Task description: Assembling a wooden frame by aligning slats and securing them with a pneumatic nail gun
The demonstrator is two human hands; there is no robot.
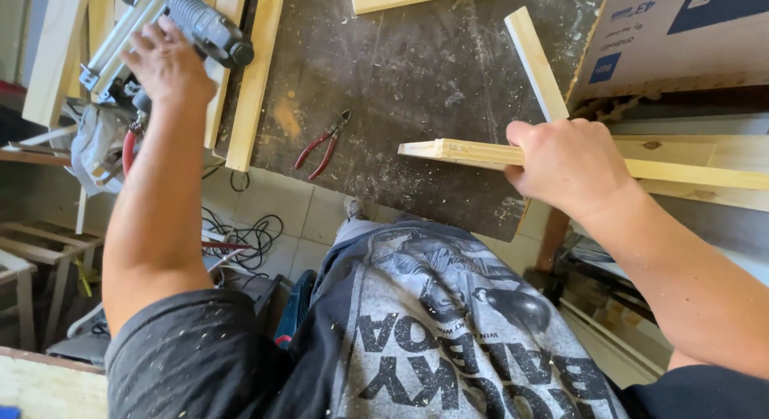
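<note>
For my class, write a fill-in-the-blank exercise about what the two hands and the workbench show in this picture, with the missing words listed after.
1. The right hand grips a long pale strip of ____.
2. The left hand rests on a grey ____ tool at the bench's edge.
3. The pliers lying on the dark workbench have ____ handles.
4. The pliers lie ____ the two hands, touched by neither.

Missing words: wood; power; red; between

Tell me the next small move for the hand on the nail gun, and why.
Probably bring the nail gun across to the wooden strip. The left hand grips the gun far off at the bench's left edge, while the right hand holds the strip flat over the worktop.
</note>
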